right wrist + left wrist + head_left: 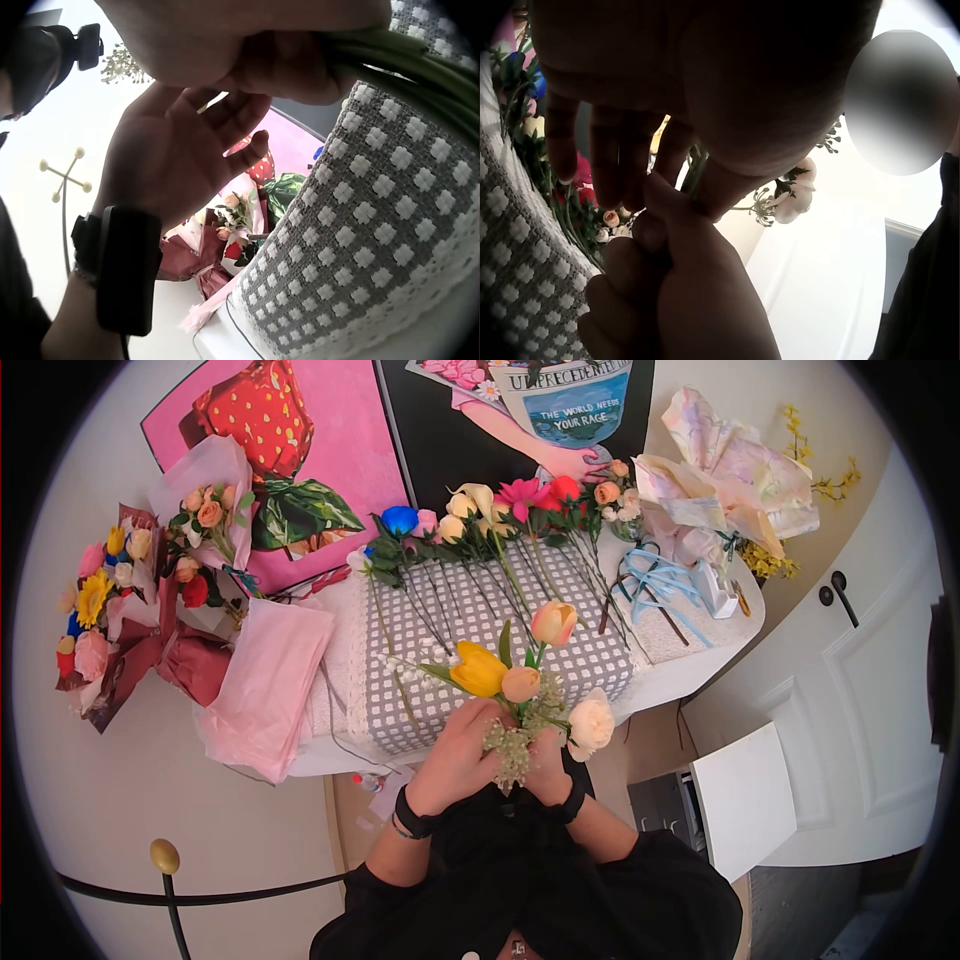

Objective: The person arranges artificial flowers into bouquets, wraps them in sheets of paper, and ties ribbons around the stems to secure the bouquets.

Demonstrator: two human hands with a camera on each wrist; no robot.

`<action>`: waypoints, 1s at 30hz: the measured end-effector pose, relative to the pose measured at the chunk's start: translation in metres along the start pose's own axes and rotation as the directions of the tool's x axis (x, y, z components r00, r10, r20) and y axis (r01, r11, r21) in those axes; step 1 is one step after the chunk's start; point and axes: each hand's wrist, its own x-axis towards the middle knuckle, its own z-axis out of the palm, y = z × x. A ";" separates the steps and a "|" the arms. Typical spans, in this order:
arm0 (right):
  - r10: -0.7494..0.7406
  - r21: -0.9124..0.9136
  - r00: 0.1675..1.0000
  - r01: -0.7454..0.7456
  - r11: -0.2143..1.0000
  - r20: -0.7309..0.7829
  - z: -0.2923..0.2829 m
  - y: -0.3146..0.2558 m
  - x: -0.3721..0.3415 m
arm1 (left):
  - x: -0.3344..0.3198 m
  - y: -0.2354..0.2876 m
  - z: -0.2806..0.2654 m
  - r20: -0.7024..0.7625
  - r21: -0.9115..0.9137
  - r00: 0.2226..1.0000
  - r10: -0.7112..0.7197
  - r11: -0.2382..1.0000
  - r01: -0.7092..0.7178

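Observation:
Low in front of my chest, at the table's near side, is a bunch of flowers. It has a yellow tulip (pixel 478 669), a peach tulip (pixel 553 623), a smaller peach bloom (pixel 521 684), a cream rose-like flower (pixel 592 722) and fine filler sprigs (pixel 512 748). My right hand (pixel 546 768) grips the bunch's green stems (pixel 420 71), which stick out below the fist. Just above it, my left hand (pixel 455 758) has the stems between thumb and forefinger. Its other fingers (pixel 244 154) extend loosely. Filler sprigs partly hide both hands in the head view.
Loose flowers, among them a blue rose (pixel 399 520), lie along the back of the checked cloth (pixel 420 700). Wrapped bouquets (pixel 95 600) and pink paper (pixel 268 680) are at left. Blue ribbon (pixel 655 585), a white box (pixel 714 590) and crumpled wrapping paper (pixel 735 470) are at right.

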 end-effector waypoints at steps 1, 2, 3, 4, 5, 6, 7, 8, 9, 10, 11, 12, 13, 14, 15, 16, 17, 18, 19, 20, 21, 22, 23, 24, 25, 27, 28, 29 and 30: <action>0.009 0.071 0.999 -0.006 0.997 -0.035 0.001 -0.001 -0.001 | -0.001 -0.001 0.000 0.016 -0.005 1.000 -0.022 1.000 0.022; 0.010 0.071 0.999 -0.008 0.997 -0.038 0.001 0.002 -0.001 | -0.001 -0.002 0.001 0.032 -0.011 0.999 -0.043 0.999 0.043; 0.016 0.044 0.999 -0.014 0.999 -0.052 0.001 0.007 -0.002 | -0.002 -0.003 0.002 0.035 -0.012 0.999 -0.042 0.999 0.043; 0.021 0.017 0.998 -0.020 1.000 -0.066 0.002 0.007 -0.002 | -0.003 -0.005 0.002 0.031 -0.019 0.999 -0.044 0.999 0.044; 0.021 0.016 0.998 -0.020 1.000 -0.066 0.001 0.006 -0.002 | -0.003 -0.006 0.003 0.025 -0.026 0.999 -0.045 0.999 0.046; 0.044 0.071 0.997 -0.040 0.997 -0.067 0.000 0.003 -0.001 | -0.004 -0.007 0.002 0.024 -0.026 0.999 -0.045 0.999 0.046; 0.067 0.125 0.996 -0.059 0.990 -0.064 0.000 0.001 0.000 | -0.004 -0.007 0.002 0.027 -0.028 0.998 -0.062 0.998 0.063; 0.066 0.125 0.996 -0.059 0.990 -0.060 0.001 0.001 0.001 | -0.005 -0.008 0.001 0.028 -0.030 0.996 -0.080 0.996 0.081; 0.108 0.238 0.990 -0.084 0.967 -0.086 0.001 0.001 0.002 | -0.004 -0.007 -0.001 0.024 -0.029 0.996 -0.084 0.996 0.084; 0.152 0.349 0.983 -0.105 0.931 -0.108 0.001 0.002 0.003 | -0.001 -0.006 -0.003 0.014 -0.058 0.997 -0.079 0.995 0.080; 0.152 0.349 0.983 -0.107 0.931 -0.102 0.000 0.005 0.004 | 0.003 -0.007 -0.006 0.003 -0.087 0.997 -0.075 0.993 0.075; 0.190 0.211 0.958 -0.144 0.967 -0.216 -0.001 0.011 0.005 | 0.009 -0.010 -0.009 -0.002 -0.086 0.997 -0.080 0.993 0.079; 0.207 0.074 0.921 -0.193 0.978 -0.330 -0.003 0.016 0.005 | 0.018 -0.013 -0.013 0.005 -0.036 0.990 -0.141 0.989 0.141; 0.208 0.075 0.924 -0.194 0.978 -0.320 -0.008 0.021 0.005 | 0.029 -0.017 -0.017 0.008 0.013 0.979 -0.202 0.979 0.202; 0.172 0.135 0.927 -0.134 0.982 -0.333 -0.016 0.026 0.005 | 0.043 -0.020 -0.021 -0.014 -0.032 0.973 -0.230 0.973 0.230; 0.135 0.192 0.927 -0.070 0.979 -0.350 -0.020 0.027 0.008 | 0.060 -0.022 -0.025 -0.035 -0.078 0.966 -0.255 0.965 0.252; 0.298 0.465 0.899 -0.126 0.876 -0.319 -0.021 -0.004 0.016 | 0.079 -0.031 -0.027 -0.028 -0.072 0.963 -0.267 0.962 0.264; 0.294 0.464 0.902 -0.123 0.877 -0.317 -0.024 -0.008 0.018 | 0.098 -0.044 -0.026 -0.019 -0.066 0.961 -0.277 0.959 0.276; 0.345 0.527 0.883 -0.138 0.839 -0.319 -0.029 -0.011 0.019 | 0.120 -0.058 -0.023 -0.047 -0.036 0.962 -0.270 0.963 0.269; 0.394 0.586 0.862 -0.148 0.797 -0.318 -0.033 -0.014 0.020 | 0.141 -0.073 -0.017 -0.074 -0.005 0.963 -0.260 0.966 0.260; 0.405 0.607 0.857 -0.144 0.782 -0.318 -0.036 -0.020 0.021 | 0.162 -0.088 -0.010 -0.106 -0.004 0.958 -0.268 0.963 0.269; 0.398 0.603 0.859 -0.137 0.786 -0.323 -0.038 -0.020 0.021 | 0.180 -0.102 -0.004 -0.135 -0.005 0.952 -0.276 0.961 0.278; 0.415 0.560 0.845 -0.174 0.810 -0.337 -0.040 -0.017 0.018 | 0.195 -0.113 -0.003 -0.133 -0.007 0.954 -0.269 0.963 0.271; 0.432 0.517 0.828 -0.210 0.830 -0.357 -0.042 -0.013 0.015 | 0.210 -0.122 -0.001 -0.124 0.125 0.944 -0.305 0.939 0.320; 0.429 0.513 0.821 -0.202 0.834 -0.375 -0.044 -0.003 0.012 | 0.226 -0.133 0.005 -0.117 0.254 0.935 -0.336 0.900 0.355; 0.196 0.162 0.827 -0.128 0.978 -0.527 -0.047 0.018 0.007 | 0.241 -0.145 0.014 -0.093 0.261 0.876 -0.473 0.838 0.480; 0.192 0.157 0.812 -0.125 0.980 -0.551 -0.050 0.017 0.005 | 0.245 -0.137 0.012 -0.054 0.263 0.850 -0.524 0.813 0.519; 0.125 0.072 0.831 -0.102 0.992 -0.541 -0.053 0.016 0.003 | 0.251 -0.141 0.013 -0.027 0.259 0.828 -0.560 0.796 0.547; 0.065 -0.008 0.850 -0.081 0.997 -0.522 -0.056 0.016 0.000 | 0.254 -0.145 0.014 0.000 0.260 0.801 -0.598 0.774 0.578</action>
